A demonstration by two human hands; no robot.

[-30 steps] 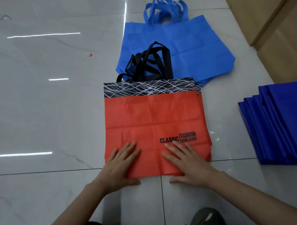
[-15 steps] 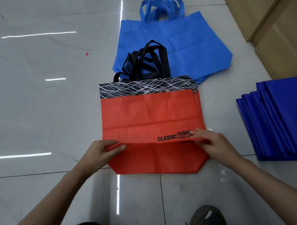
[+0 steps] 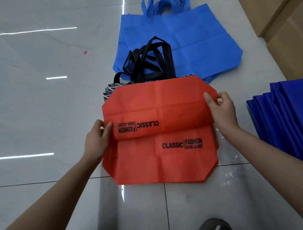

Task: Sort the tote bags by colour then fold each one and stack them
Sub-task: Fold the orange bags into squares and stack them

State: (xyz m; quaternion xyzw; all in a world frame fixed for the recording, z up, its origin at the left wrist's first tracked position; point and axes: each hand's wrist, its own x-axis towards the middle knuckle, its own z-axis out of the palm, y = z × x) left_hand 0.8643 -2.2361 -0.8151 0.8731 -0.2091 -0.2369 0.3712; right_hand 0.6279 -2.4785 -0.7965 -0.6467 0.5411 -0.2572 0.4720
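The left hand pinches the left edge of a red bag, thumb on top and fingers curled underneath. The right hand pinches the right edge of the same bag in the same way. Between them the bag's lower half is turned up and over towards its handles, so its printed lettering shows upside down.

The red bag lies on the floor, directly in front of the person. Under it, on the near side, a second red bag lies flat with its lettering the right way up. There may be more red bags below that one, but the layers cannot be told apart.

At the far edge of the red bag a strip of black-and-white patterned band shows, and a tangle of black handles sticks out beyond it. Behind the red bag, partly under those handles, lie light blue bags spread flat, with their blue handles bunched at the far end.

To the right of the red bag, well apart from it, sits a stack of folded dark blue bags. A tan panel runs along the floor beyond that stack. Far left of the red bag a small pink scrap lies on the tiles. Nearer than the red bag, a grey shoe shows at the bottom edge.
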